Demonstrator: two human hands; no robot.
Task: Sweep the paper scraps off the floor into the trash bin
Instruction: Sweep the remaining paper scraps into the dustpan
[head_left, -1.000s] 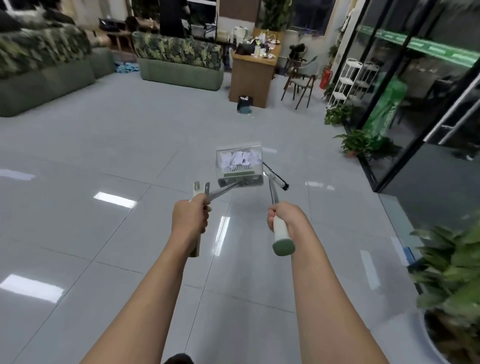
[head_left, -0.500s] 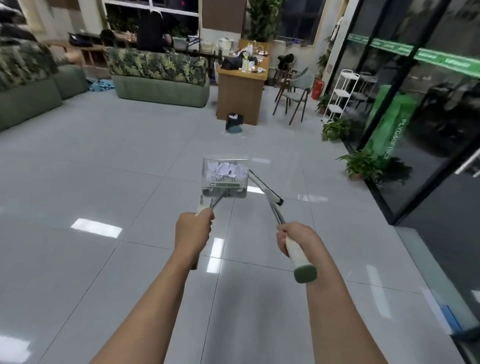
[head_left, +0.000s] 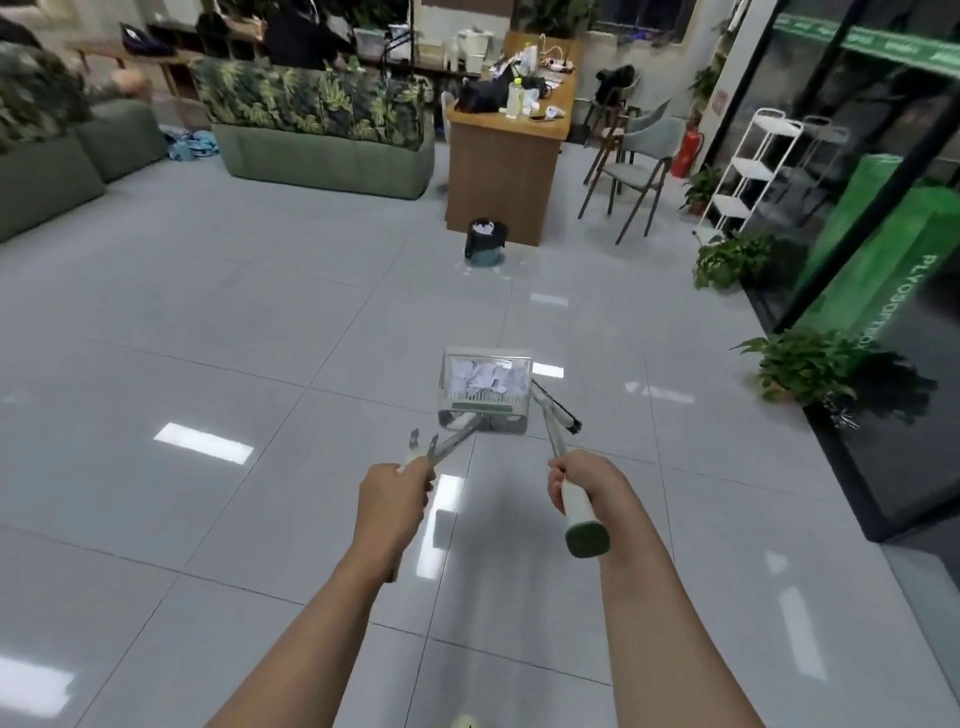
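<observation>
The person stands on the shiny grey floor (head_left: 260, 322) with both arms stretched out in front. The left hand (head_left: 392, 491) is wrapped tight around the long handle of a dustpan (head_left: 485, 392). The dustpan is held out ahead of the hands, and a pile of white paper scraps (head_left: 485, 378) sits inside it. The right hand (head_left: 584, 480) grips the white handle of a broom (head_left: 563, 447), whose green end sticks out below the fist. The broom's dark head is just beside the dustpan, on its right. The trash bin (head_left: 485, 243) stands far ahead on the floor, well apart from the dustpan, right next to a wooden bench (head_left: 506, 166) with lots of stuff on top. There is already something white in the bin. A few tiny white bits lie on the floor around it.
</observation>
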